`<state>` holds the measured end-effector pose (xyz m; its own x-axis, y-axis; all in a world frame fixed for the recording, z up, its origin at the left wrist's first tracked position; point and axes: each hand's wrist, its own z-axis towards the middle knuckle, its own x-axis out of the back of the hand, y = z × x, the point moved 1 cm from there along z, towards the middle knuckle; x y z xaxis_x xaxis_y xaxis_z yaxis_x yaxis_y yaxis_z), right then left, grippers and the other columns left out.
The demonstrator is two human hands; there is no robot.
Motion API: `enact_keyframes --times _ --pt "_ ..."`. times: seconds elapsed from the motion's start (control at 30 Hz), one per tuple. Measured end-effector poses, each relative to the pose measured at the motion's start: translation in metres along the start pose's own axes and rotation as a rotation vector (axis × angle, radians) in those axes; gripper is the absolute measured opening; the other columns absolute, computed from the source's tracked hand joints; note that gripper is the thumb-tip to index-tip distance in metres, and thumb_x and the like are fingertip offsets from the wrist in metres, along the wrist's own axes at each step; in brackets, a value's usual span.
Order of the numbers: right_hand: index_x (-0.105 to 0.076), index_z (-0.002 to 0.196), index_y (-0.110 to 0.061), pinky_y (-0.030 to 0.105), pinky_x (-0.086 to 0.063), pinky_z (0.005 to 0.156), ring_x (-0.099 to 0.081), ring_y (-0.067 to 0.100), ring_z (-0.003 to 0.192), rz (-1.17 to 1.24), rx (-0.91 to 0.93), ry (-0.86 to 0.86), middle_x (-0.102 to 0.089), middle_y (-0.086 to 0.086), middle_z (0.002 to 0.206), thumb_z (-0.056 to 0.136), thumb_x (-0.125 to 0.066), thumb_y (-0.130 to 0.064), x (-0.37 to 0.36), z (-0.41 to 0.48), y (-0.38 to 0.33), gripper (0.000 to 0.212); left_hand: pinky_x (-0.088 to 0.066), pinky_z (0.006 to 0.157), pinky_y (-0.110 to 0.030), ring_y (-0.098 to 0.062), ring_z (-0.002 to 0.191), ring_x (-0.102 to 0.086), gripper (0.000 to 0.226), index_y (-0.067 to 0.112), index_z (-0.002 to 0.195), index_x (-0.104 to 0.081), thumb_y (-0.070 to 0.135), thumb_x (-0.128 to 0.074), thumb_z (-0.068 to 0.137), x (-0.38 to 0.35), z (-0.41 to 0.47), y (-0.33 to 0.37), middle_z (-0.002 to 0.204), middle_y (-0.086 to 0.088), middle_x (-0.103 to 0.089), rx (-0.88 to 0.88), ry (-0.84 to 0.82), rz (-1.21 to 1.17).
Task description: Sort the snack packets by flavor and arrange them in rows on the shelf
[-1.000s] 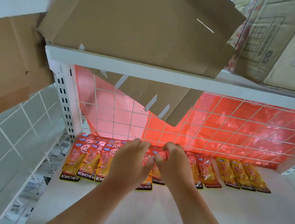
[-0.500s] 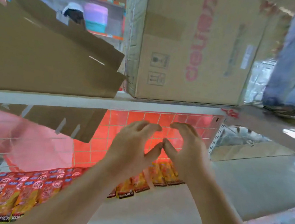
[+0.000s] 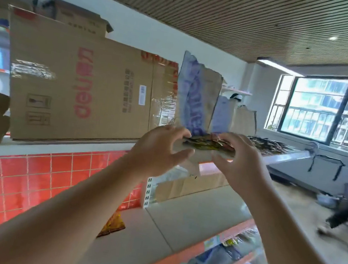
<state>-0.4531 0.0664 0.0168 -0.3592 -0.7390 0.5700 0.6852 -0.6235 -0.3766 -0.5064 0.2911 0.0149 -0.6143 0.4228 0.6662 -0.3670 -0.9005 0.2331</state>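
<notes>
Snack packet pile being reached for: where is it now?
Head view, centre: the pile of snack packets lies at the front edge of the upper shelf, between the left hand and right hand, just right of the big cardboard box.

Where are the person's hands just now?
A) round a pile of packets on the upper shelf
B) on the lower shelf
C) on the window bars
A: the left hand and right hand curl round the pile of packets on the upper shelf, beside the cardboard box.
</notes>
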Motion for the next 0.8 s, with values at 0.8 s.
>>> enact_keyframes --times 0.8 --pt "-0.060 0.134 -0.033 0.037 -0.051 0.094 -0.059 0.018 0.116 -0.128 -0.065 -0.220 -0.063 -0.007 0.133 0.085 -0.072 -0.032 -0.040 0.114 0.183 0.051 -0.044 0.080 -0.030 -0.016 0.102 -0.062 0.034 0.034 0.128 -0.065 0.037 -0.062 0.094 -0.175 0.173 -0.064 0.120 0.006 -0.069 0.133 -0.180 0.060"
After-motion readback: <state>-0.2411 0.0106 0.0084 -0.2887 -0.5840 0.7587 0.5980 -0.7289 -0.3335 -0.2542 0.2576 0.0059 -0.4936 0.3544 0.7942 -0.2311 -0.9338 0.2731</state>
